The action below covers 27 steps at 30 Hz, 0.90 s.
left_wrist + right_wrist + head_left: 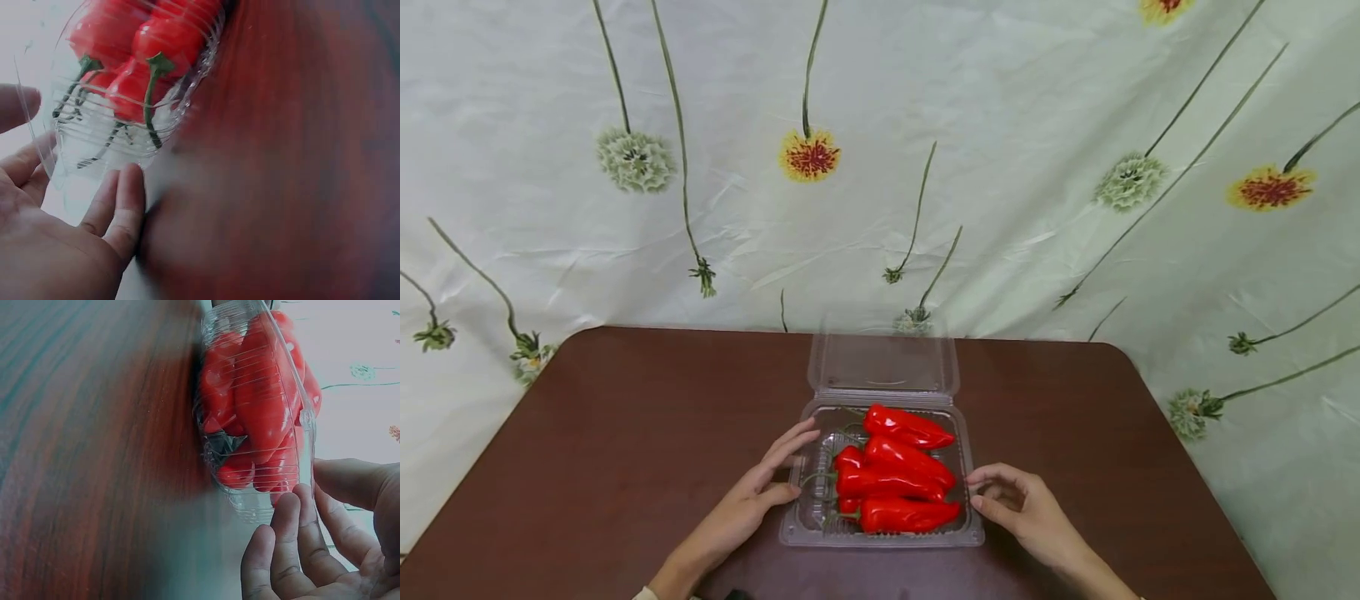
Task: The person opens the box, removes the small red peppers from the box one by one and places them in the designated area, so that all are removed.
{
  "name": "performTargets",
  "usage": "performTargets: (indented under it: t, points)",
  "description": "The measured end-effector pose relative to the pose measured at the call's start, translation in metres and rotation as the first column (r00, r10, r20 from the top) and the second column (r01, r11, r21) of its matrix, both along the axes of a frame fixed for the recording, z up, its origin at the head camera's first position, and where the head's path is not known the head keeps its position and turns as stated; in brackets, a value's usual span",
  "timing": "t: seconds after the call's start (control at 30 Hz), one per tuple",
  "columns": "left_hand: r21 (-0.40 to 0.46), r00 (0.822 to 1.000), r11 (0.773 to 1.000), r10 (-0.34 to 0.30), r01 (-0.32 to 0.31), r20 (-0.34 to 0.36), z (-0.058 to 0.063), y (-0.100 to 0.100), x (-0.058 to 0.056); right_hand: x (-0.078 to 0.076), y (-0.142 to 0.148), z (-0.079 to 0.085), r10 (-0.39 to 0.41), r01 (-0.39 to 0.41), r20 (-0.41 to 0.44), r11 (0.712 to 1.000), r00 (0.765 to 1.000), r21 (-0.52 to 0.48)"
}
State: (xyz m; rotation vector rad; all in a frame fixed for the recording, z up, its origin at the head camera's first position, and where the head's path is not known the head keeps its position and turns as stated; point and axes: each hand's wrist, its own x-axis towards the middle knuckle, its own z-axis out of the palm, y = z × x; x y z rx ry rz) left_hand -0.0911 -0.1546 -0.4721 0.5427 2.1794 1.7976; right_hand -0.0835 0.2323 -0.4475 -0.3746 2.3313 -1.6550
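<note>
A clear plastic clamshell container (pixel 882 540) rests on the table with its lid (pixel 886 362) raised at the back. Several shiny red peppers (pixel 895 482) with green stems lie in its base, stems toward the left. My left hand (pixel 748 500) holds the container's left rim, with long, fairly straight fingers along it and the thumb nearer me. On the opposite side, my right hand (pixel 1026 504) pinches the right rim between thumb and bent fingers. In the right wrist view, the thumb (pixel 344 478) meets the rim, while other fingertips (pixel 286 509) lie beside the outer wall.
The dark brown table (pixel 662 417) has rounded far corners. A pale cloth (pixel 1000 167) printed with flowers hangs behind it and along the right side. A small dark object (pixel 739 594) shows at the bottom edge of the head view.
</note>
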Motion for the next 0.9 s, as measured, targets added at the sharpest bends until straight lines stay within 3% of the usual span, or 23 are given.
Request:
performTargets:
  t: [0.17, 0.27, 0.4, 0.57, 0.7, 0.9]
  points:
    - [0.047, 1.0, 0.999, -0.025, 0.025, 0.002, -0.001, 0.001, 0.005, 0.001, 0.003, 0.002, 0.044, -0.043, -0.067, 0.999, 0.997, 0.018]
    - [0.085, 0.998, 0.995, -0.052, 0.055, -0.038, -0.003, 0.003, 0.005, -0.001, 0.004, 0.006, 0.021, -0.012, -0.154, 0.998, 0.988, 0.061]
    - [0.113, 0.996, 0.99, -0.076, 0.08, -0.045, -0.005, 0.004, 0.005, -0.005, 0.001, 0.012, -0.04, 0.074, -0.269, 0.99, 0.962, 0.118]
    - [0.122, 0.995, 0.989, -0.079, 0.085, -0.053, -0.006, 0.002, 0.005, -0.014, -0.01, 0.024, -0.015, 0.093, -0.367, 0.976, 0.93, 0.198]
    - [0.113, 0.995, 0.99, -0.08, 0.086, -0.058, -0.007, 0.001, 0.006, -0.021, -0.022, 0.034, 0.044, 0.049, -0.382, 0.972, 0.923, 0.23]
    - [0.089, 0.996, 0.993, -0.069, 0.073, -0.056, -0.006, 0.001, 0.007, -0.029, -0.042, 0.047, 0.173, -0.097, -0.361, 0.971, 0.916, 0.218]
